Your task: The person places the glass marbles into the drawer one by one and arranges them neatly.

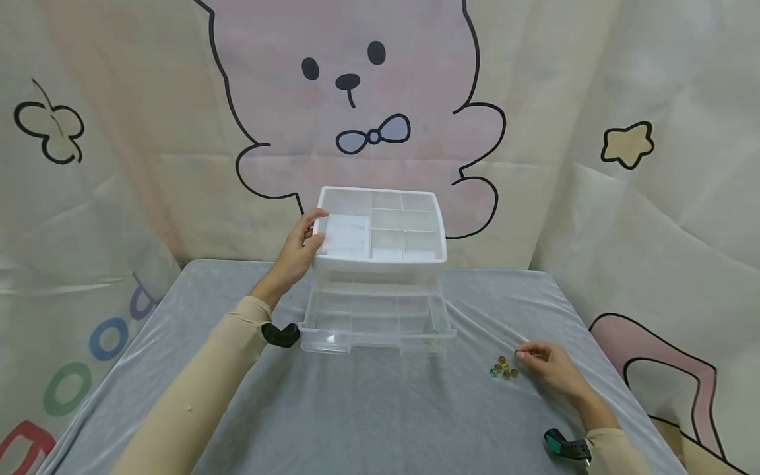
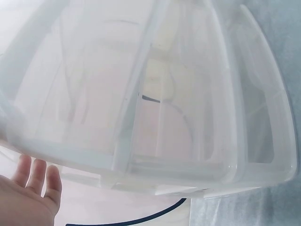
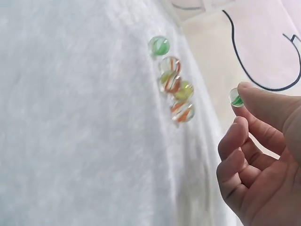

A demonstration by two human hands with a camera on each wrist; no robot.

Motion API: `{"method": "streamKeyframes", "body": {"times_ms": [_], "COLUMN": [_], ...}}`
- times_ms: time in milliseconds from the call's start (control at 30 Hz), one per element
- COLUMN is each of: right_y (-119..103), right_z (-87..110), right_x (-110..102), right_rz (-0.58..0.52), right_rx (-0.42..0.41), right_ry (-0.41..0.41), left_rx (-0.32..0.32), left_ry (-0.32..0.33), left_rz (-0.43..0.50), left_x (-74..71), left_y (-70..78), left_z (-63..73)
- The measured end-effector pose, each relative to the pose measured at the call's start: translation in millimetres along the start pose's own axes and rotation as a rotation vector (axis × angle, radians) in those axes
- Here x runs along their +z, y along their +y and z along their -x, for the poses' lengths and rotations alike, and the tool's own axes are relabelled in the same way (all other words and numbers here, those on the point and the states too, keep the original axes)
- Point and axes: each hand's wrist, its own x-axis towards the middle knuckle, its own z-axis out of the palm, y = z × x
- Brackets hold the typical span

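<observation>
- Your hands are both engaged: the left hand (image 1: pixel 297 249) grips the white tray (image 1: pixel 380 266) by its left rim, and the right hand (image 1: pixel 553 368) pinches a green marble (image 3: pixel 233 98) between thumb and forefinger
- That marble sits at the very tips, just right of the pile (image 3: pixel 171 84), which lies on the desk (image 1: pixel 368 422)
- Expect the marble to be light, hard and slick; it should not crush, but could shoot out if you squeeze off-centre, so keep the pads opposite each other across its middle
- Marbles in the pile lie close together, so a nudge would likely send some rolling; take one from its outer side
- Judge the white tray as light, fairly stiff plastic, smooth at the rim; hold it by that side edge, clear of the thin dividers
- It stands raised above the clear tray (image 1: pixel 374 335), whose front rim faces you; how they join is hard to tell
- Between pile and clear tray you have open cloth, while the desk's right edge runs near your right hand
- Mind your left wristband (image 1: pixel 280 335), just beside the clear tray's left corner; whether they touch, you cannot tell
</observation>
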Motion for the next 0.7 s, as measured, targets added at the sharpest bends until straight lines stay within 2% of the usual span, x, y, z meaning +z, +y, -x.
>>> {"method": "streamKeyframes", "body": {"times_ms": [233,700], "right_y": [-15,-43], "right_z": [1.5,-2.1], "right_x": [-3,3], "right_rz": [-0.019,0.007], "right_rx": [0.006,-0.125], "right_ry": [-0.01,-0.007], "left_rx": [0.011,0.0], "left_ry": [0.017,0.027], "left_rz": [0.006,0.015], "left_x": [1.5,1.7], "left_y": [-1.8,-0.1], "left_z": [-1.5,-0.6]}}
